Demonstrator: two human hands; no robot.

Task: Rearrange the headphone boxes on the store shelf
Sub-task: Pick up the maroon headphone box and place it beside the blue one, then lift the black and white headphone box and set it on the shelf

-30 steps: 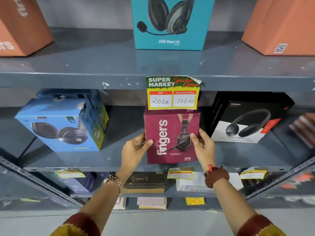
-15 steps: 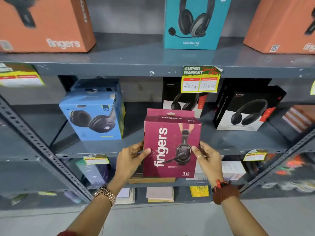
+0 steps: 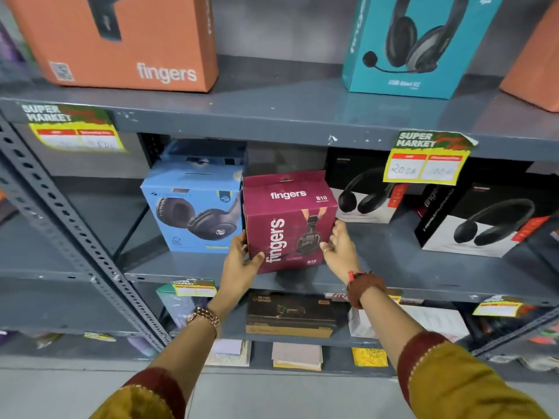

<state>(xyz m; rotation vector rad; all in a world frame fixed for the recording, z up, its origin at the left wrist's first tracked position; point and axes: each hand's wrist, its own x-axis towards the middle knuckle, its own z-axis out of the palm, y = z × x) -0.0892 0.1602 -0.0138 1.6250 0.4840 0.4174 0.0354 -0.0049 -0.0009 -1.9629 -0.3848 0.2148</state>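
A maroon "fingers" headphone box [image 3: 287,219] stands at the front of the grey middle shelf [image 3: 393,285], right beside a light blue headphone box [image 3: 193,207]. My left hand [image 3: 242,261] grips its lower left edge and my right hand [image 3: 338,246] holds its right side. A black-and-white headphone box [image 3: 363,192] stands behind it to the right, and another one [image 3: 484,219] sits farther right.
The top shelf carries an orange "fingers" box [image 3: 121,40], a teal headset box [image 3: 417,43] and another orange box [image 3: 535,65]. Yellow price tags [image 3: 426,158] hang from shelf edges. A slotted metal upright [image 3: 75,234] slants at left. Lower shelves hold small packets and a dark box [image 3: 290,313].
The maroon box was lifted out from under the price tag, carried left and now stands on the shelf next to the blue box. Both hands stayed on it.
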